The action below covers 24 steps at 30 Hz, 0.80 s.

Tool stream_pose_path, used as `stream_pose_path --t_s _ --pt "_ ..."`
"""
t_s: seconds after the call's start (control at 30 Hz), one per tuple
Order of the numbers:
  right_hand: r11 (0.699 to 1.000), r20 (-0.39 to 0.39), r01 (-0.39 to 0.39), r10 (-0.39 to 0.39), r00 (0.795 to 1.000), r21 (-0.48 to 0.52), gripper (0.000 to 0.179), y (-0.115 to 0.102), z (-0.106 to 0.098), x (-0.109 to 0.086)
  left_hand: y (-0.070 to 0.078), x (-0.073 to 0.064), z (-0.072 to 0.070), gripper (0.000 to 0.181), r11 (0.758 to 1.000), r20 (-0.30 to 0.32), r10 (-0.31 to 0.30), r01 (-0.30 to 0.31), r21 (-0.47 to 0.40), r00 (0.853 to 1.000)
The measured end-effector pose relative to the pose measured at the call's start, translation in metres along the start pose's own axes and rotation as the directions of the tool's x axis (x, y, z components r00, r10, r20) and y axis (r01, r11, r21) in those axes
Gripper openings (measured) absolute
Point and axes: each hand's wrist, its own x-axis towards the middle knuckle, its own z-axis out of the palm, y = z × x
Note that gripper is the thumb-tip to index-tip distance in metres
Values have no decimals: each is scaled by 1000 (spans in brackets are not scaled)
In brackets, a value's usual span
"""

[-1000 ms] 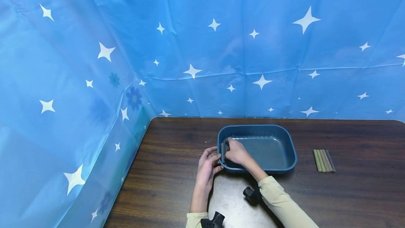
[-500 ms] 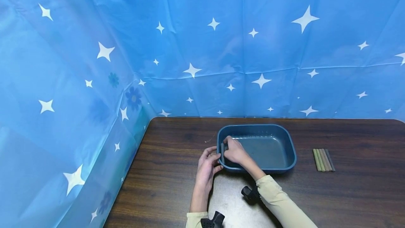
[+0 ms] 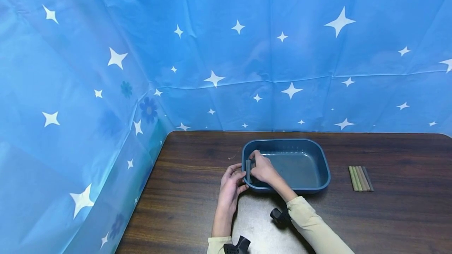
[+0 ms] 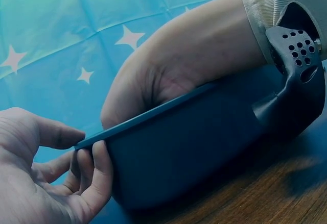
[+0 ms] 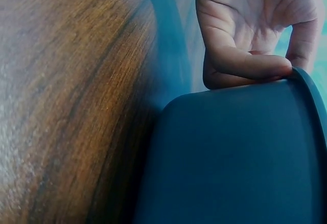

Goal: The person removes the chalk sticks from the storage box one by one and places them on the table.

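A dark blue plastic basin (image 3: 293, 188) stands on the table. My left hand (image 3: 230, 187) grips its left rim, thumb on top and fingers curled against the outer wall in the left wrist view. Inside the basin's left end, my right hand (image 3: 263, 169) has its fingers bent around a grey stick (image 3: 248, 171) that stands along the left wall. A second stick may lie against it; they are too small to tell apart. In both wrist views the basin wall hides the right fingertips.
Several slim sticks (image 3: 360, 178), green, brownish and dark grey, lie side by side on the dark wooden table (image 3: 406, 207), right of the basin. A blue star-patterned curtain (image 3: 226, 50) hangs behind and at the left.
My right fingers have shifted slightly up and left at the basin's left end, and the grey stick shows a little wider. The left hand keeps its grip on the rim.
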Motion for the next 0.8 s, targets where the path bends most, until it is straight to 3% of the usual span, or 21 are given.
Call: stream_pose_path --t_s 0.6,0.8 --pt "1000 -39 9 -8 999 30 42 3 -9 -2 1 -2 1 32 1000 9 0 0 -12 1000" --pt "989 -12 11 -9 1000 147 41 0 -18 -6 1 -1 0 32 1000 10 3 -3 -18 1000"
